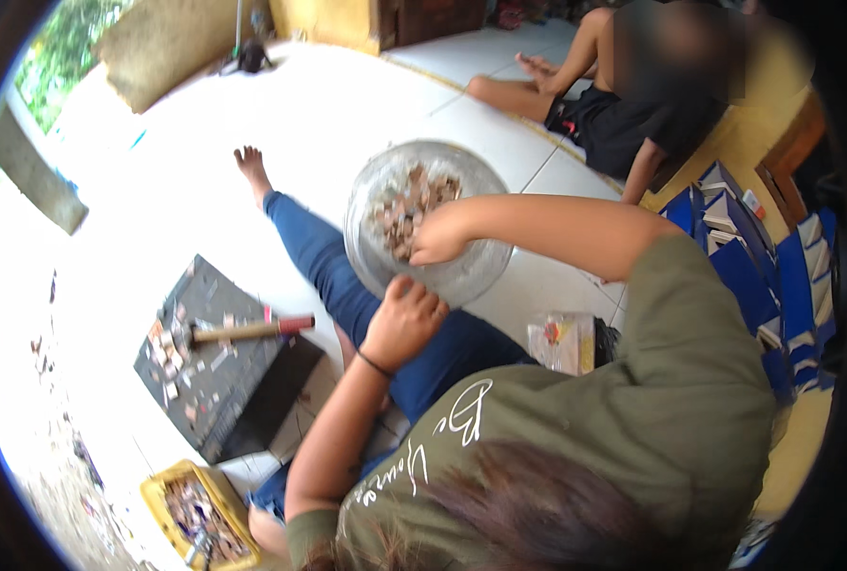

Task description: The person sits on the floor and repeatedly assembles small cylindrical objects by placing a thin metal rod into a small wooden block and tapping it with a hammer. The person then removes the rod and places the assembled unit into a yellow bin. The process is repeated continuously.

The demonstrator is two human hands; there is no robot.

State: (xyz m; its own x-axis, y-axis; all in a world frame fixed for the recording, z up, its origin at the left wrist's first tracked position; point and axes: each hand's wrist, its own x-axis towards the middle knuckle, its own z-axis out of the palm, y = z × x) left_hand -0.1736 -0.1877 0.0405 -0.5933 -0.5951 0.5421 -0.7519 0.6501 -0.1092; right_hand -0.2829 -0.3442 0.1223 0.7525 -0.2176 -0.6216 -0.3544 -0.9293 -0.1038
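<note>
A round, clear-grey basin point(490, 179) rests by my outstretched leg, with many small brown and whitish broken pieces point(428, 188) inside. My right hand point(445, 233) reaches in among the pieces, its fingers curled and their tips partly hidden. At the near rim, my left hand point(406, 319) is closed on the basin's edge. To the left, a hammer point(243, 331) with a wooden, red-ended handle lies on a dark block point(219, 390). Chips and fragments are scattered around the hammer's head.
A yellow container point(157, 490) of similar fragments stands at the lower left. Another person point(623, 105) sits on the tiled floor at the upper right. Blue-and-white stacked items point(747, 247) line the right side. A clear plastic package point(563, 343) lies near my right side.
</note>
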